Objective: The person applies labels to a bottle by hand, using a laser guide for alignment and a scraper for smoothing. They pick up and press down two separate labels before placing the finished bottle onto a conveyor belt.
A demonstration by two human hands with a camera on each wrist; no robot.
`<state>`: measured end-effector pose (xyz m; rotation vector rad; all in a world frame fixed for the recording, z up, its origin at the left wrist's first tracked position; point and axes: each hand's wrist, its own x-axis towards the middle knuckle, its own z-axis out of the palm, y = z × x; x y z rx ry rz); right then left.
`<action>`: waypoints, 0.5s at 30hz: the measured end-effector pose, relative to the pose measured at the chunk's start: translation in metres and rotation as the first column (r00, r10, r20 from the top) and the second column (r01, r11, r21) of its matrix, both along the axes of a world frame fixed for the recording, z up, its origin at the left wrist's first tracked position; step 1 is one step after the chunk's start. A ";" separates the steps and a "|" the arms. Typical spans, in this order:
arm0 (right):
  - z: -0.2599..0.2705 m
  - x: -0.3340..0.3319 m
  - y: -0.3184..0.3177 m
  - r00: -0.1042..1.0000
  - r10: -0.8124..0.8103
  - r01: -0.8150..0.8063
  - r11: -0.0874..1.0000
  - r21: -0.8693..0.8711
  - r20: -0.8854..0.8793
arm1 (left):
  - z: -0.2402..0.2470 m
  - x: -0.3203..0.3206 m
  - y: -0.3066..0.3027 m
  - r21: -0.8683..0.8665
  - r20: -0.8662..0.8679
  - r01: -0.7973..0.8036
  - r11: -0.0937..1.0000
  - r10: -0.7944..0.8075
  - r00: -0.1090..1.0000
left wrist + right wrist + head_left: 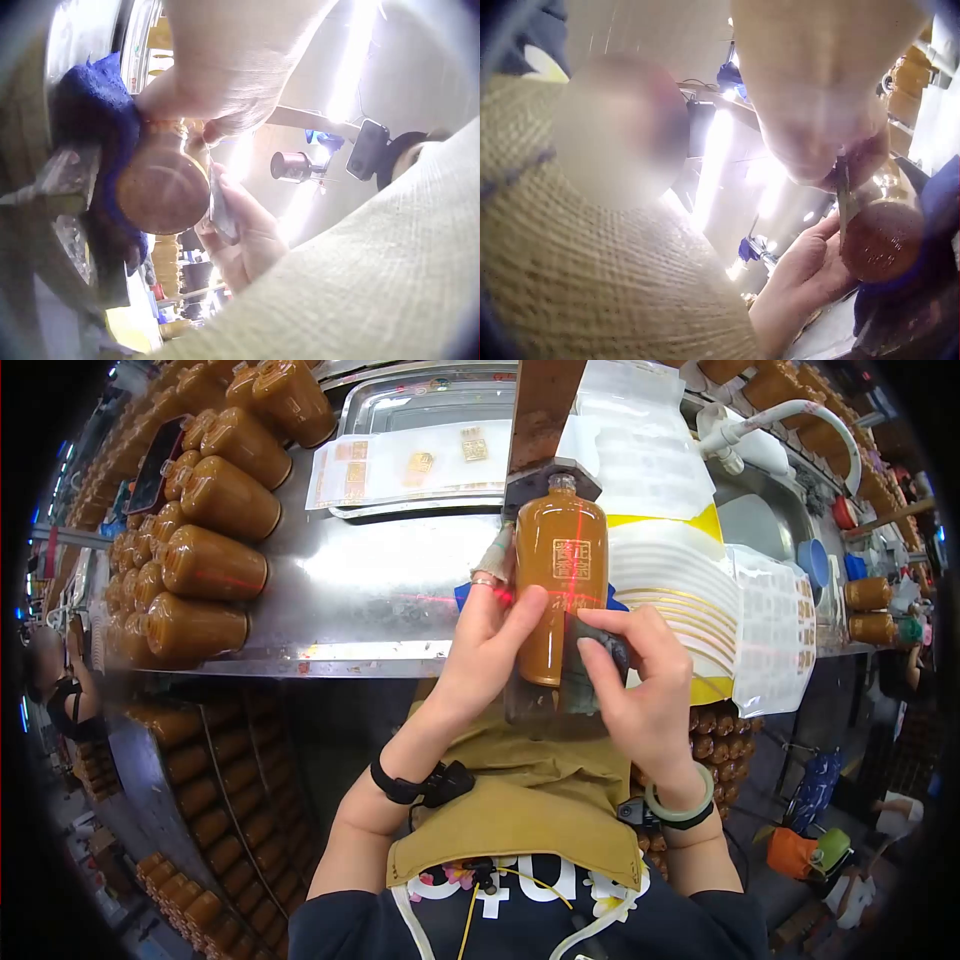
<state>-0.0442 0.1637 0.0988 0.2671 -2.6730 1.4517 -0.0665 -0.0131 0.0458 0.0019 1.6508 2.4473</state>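
Note:
A brown glazed bottle (562, 540) with a square gold character mark lies on blue cloth (97, 112), neck pointing away from the body. Its round base (883, 240) faces the right wrist camera. The left hand (488, 645) holds the bottle's left side, thumb on the front, one finger wrapped in cloth. At the lower right side, the right hand (650, 685) pinches a thin flat piece (220, 206) between thumb and fingers, against or very close to the bottle. Red light lines cross the bottle below the mark.
Rows of similar bottles (215, 560) stand along the left of the metal table (370, 560). Behind lies a tray (430, 405) with a sheet of gold labels (330, 475). White sheets (645, 470), gold-edged strips and a sink (790, 490) with a curved tap are on the right.

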 end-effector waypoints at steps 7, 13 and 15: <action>-0.006 -0.010 0.047 0.983 -0.179 0.186 0.926 -0.328 0.052 | -0.031 0.024 -0.032 -0.209 -0.345 0.000 0.978 -0.073 0.936; -0.004 -0.039 0.047 0.997 -0.055 0.073 0.938 -0.340 0.062 | -0.023 0.019 -0.023 0.020 -0.169 -0.079 0.997 0.081 0.982; -0.003 -0.052 0.040 0.980 -0.015 0.094 0.914 -0.394 0.197 | -0.010 0.010 -0.016 -0.021 -0.132 -0.042 0.999 0.039 0.990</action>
